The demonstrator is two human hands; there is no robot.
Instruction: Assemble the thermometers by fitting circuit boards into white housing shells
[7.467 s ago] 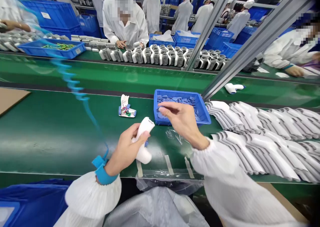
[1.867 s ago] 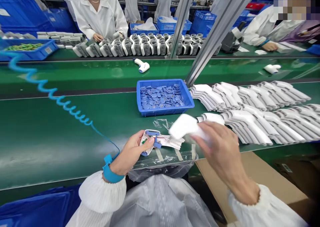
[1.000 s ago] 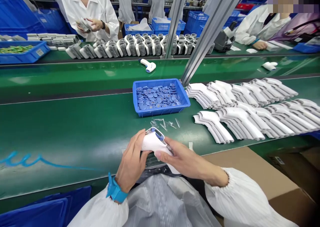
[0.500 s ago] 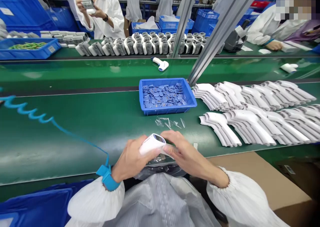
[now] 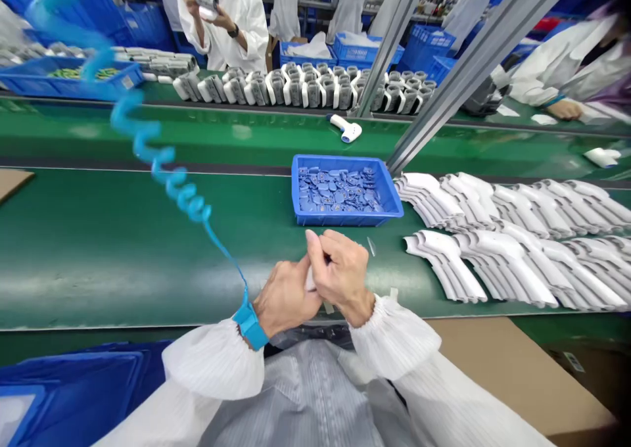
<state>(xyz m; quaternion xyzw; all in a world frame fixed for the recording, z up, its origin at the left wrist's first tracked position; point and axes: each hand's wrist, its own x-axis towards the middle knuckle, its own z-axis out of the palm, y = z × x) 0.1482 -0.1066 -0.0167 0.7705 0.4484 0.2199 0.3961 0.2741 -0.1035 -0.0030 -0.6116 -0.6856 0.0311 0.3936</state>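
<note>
My left hand (image 5: 287, 297) is closed around a white infrared thermometer (image 5: 310, 281), low over the near side of the green bench. Only a small white part of it shows between my hands. Pressed against it from the other side is my right hand (image 5: 342, 267), fingers curled and thumb pointing up; its grip is partly hidden. A blue wrist strap (image 5: 251, 325) with a coiled cord (image 5: 170, 174) is on my left wrist. Just beyond my hands stands a blue tray (image 5: 349, 222) of small blue plastic pieces (image 5: 338, 190).
White gun-shaped shells (image 5: 497, 253) lie in stacked rows at the right. Another thermometer (image 5: 346, 129) rests on the green strip behind the tray. A slanted metal post (image 5: 458, 72) rises beside it. Across the bench, a person (image 5: 224, 20) handles a grey-and-white part.
My right hand has moved from the thermometer's side to over its top and curled, covering most of it. The view has shifted left, and the coiled cord now hangs closer across it.
</note>
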